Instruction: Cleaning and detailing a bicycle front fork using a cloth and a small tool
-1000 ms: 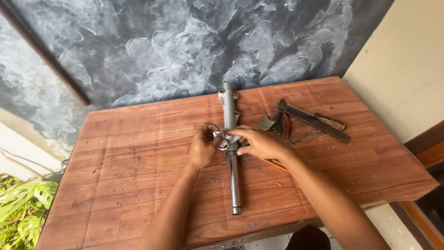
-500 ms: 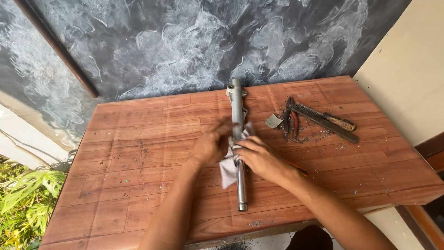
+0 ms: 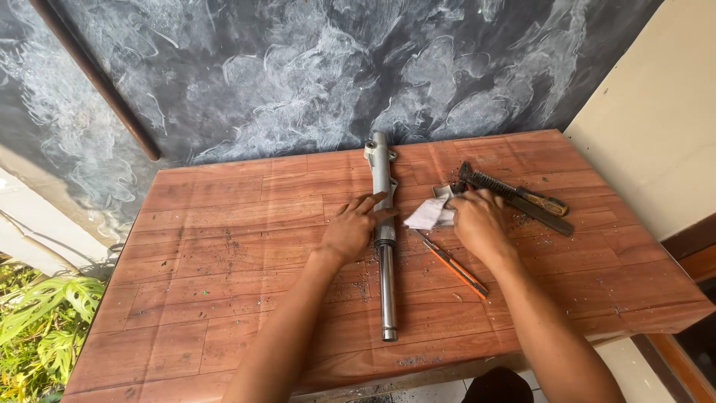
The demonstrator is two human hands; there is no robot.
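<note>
The fork tube (image 3: 384, 246) lies lengthwise down the middle of the wooden counter (image 3: 224, 246), its wider cast end toward the dark painted wall (image 3: 298, 67) and its slim chromed end near the counter's front edge. My left hand (image 3: 352, 230) rests on the left side of the fork tube about halfway along, fingers (image 3: 367, 203) spread and loosely open, touching the metal rather than gripping it. My right hand (image 3: 477, 221) is to the right of the fork tube, closed down over a pale rag (image 3: 429, 214) that lies on the counter just beside the tube. An orange-handled screwdriver (image 3: 453, 264) lies at a slant to the right of the fork tube, just below the rag. Farther right of the tube, beyond my right hand, a long dark tool with a wooden handle (image 3: 522, 200) lies on the counter. Dark specks of grit are scattered over the wood around the fork tube.
</note>
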